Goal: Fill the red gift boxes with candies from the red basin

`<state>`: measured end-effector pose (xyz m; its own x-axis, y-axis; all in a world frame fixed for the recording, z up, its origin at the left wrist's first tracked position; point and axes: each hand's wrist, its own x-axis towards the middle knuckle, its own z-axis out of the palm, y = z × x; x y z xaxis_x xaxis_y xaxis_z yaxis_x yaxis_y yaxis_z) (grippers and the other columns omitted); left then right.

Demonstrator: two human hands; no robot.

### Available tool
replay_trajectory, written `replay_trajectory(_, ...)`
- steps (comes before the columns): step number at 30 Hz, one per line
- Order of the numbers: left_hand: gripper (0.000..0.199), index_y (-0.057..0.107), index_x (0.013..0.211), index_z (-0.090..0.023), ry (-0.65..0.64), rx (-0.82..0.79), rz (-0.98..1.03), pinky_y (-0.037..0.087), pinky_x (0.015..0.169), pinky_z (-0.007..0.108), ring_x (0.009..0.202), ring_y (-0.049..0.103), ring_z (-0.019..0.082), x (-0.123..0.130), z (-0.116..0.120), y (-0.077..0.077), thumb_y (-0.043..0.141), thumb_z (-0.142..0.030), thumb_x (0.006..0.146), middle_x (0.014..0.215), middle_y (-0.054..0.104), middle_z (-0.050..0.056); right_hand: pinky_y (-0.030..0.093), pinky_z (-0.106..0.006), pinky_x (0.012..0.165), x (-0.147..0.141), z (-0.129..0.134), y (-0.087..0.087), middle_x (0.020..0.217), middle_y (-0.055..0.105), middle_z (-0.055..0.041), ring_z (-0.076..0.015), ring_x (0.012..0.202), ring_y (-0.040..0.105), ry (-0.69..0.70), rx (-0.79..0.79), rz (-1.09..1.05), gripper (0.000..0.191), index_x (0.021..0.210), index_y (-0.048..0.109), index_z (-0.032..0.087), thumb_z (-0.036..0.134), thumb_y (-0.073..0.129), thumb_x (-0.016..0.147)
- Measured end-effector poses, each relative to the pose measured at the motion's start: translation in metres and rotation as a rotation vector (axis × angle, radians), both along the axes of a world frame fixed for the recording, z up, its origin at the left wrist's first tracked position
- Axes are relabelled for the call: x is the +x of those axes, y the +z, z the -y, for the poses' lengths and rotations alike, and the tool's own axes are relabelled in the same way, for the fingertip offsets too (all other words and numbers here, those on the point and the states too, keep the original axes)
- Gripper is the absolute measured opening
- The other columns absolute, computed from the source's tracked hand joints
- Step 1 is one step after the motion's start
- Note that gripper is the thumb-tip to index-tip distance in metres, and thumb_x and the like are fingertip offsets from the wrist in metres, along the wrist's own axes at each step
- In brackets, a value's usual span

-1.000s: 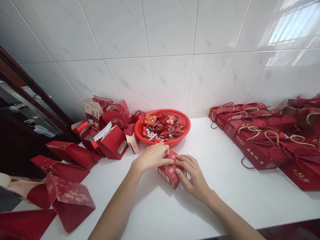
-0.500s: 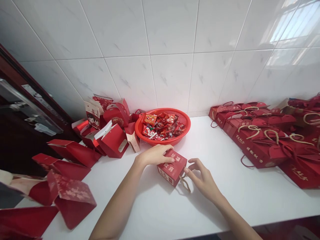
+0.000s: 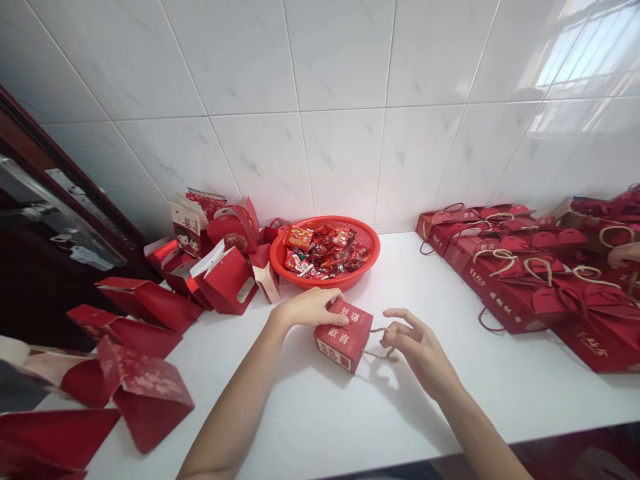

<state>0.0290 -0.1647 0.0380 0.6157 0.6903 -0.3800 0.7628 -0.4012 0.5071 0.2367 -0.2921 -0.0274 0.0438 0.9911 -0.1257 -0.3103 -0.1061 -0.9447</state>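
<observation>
A small red gift box (image 3: 353, 341) with light lettering lies on the white table in front of me. My left hand (image 3: 313, 309) is closed over its far left side, thumb and fingers around it. From the right side of the box comes a twisted twine handle (image 3: 375, 355), stretched toward my right hand (image 3: 420, 350). There the thumb and middle fingers pinch the loop, while the index finger stands out straight. Just behind the box is a red plastic basket (image 3: 376, 257) heaped with wrapped candies (image 3: 327, 250).
Several red gift boxes with twine handles (image 3: 515, 293) are packed together at the right. Several unfilled-looking red boxes (image 3: 227, 280) stand along the left. Another person's hand (image 3: 625, 253) shows at the right edge. A tiled wall (image 3: 345, 160) bounds the back, a dark door (image 3: 45, 267) the left.
My right hand has caught the twine handle and drawn it out to the right. The left hand stays on the box, which has turned slightly. Another person's hand has appeared at the right edge.
</observation>
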Motion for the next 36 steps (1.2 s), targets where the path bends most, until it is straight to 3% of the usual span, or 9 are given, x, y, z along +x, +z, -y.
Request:
replay_trajectory(4,0.043,0.062,0.1,-0.021,0.018,0.012,0.009,0.039,0.064,0.027,0.081,0.06,0.022,-0.001,0.0,-0.002,0.064,-0.057,0.077,0.09,0.066,0.002,0.047,-0.037,0.078,0.011,0.002,0.019,0.067,0.061,0.0007,-0.0201,0.074,0.06,-0.057,0.123,-0.04,0.038,0.1,0.062,0.022,0.039,0.079,0.07)
replay_trajectory(8,0.048,0.065,0.094,-0.019,0.083,0.012,0.127,0.036,0.06,0.026,0.073,0.055,0.019,-0.001,0.002,-0.011,0.071,-0.059,0.07,0.079,0.061,0.0,0.05,-0.042,0.083,0.015,-0.001,0.026,0.072,0.066,-0.003,-0.023,0.08,0.064,-0.076,0.23,0.007,0.034,0.1,0.062,0.023,0.039,0.076,0.074)
replay_trajectory(12,0.057,0.066,0.097,-0.016,0.191,-0.054,0.311,0.029,0.053,0.024,0.059,0.044,0.013,-0.003,0.004,-0.02,0.079,-0.057,0.06,0.062,0.046,-0.006,0.052,-0.04,0.076,0.017,-0.007,0.029,0.083,0.069,-0.0058,-0.0205,0.074,0.064,-0.105,0.287,0.028,0.031,0.1,0.063,0.022,0.037,0.073,0.074)
replay_trajectory(15,0.063,0.062,0.111,-0.015,0.245,-0.169,0.455,0.029,0.055,0.024,0.055,0.04,0.011,-0.006,0.006,-0.017,0.08,-0.05,0.062,0.056,0.041,-0.01,0.052,-0.036,0.069,0.019,-0.009,0.033,0.092,0.07,-0.0063,-0.016,0.066,0.061,-0.121,0.321,0.011,0.027,0.098,0.064,0.023,0.034,0.073,0.075)
replay_trajectory(24,0.045,0.066,0.108,-0.016,0.457,-0.573,0.905,0.044,0.07,0.026,0.059,0.049,0.008,-0.014,0.01,0.001,0.08,-0.034,0.069,0.067,0.054,-0.005,0.054,-0.038,0.067,0.033,-0.008,0.045,0.097,0.071,-0.008,-0.0163,0.065,0.06,-0.221,0.397,0.133,0.026,0.098,0.063,0.023,0.034,0.07,0.076)
replay_trajectory(28,0.035,0.065,0.112,-0.017,0.54,-0.651,1.085,0.051,0.08,0.031,0.074,0.062,0.014,-0.009,0.018,0.008,0.069,-0.032,0.081,0.078,0.064,0.002,0.055,-0.038,0.07,0.037,-0.009,0.045,0.098,0.071,-0.008,-0.0171,0.069,0.063,-0.272,0.418,0.194,0.026,0.1,0.062,0.023,0.034,0.07,0.078)
replay_trajectory(30,0.038,0.061,0.119,-0.018,0.499,-0.679,1.143,0.052,0.09,0.036,0.095,0.066,0.02,-0.004,0.026,0.016,0.064,-0.033,0.085,0.099,0.07,0.009,0.055,-0.036,0.068,0.035,-0.009,0.045,0.097,0.071,-0.0077,-0.0172,0.071,0.064,-0.282,0.405,0.237,0.027,0.101,0.061,0.022,0.035,0.071,0.079)
replay_trajectory(33,0.051,0.054,0.132,-0.018,0.321,-0.68,1.152,0.047,0.104,0.045,0.125,0.057,0.028,0.01,0.041,0.029,0.063,-0.04,0.086,0.13,0.064,0.015,0.054,-0.032,0.065,0.028,-0.009,0.049,0.093,0.071,-0.0062,-0.018,0.075,0.065,-0.273,0.396,0.344,0.03,0.103,0.059,0.022,0.038,0.07,0.081)
replay_trajectory(36,0.06,0.05,0.139,-0.02,0.167,-0.637,1.087,0.044,0.106,0.046,0.134,0.049,0.031,0.032,0.053,0.04,0.065,-0.043,0.086,0.141,0.056,0.015,0.053,-0.033,0.068,0.016,-0.009,0.055,0.082,0.069,-0.0028,-0.0186,0.076,0.066,-0.211,0.446,0.49,0.034,0.109,0.056,0.023,0.038,0.069,0.082)
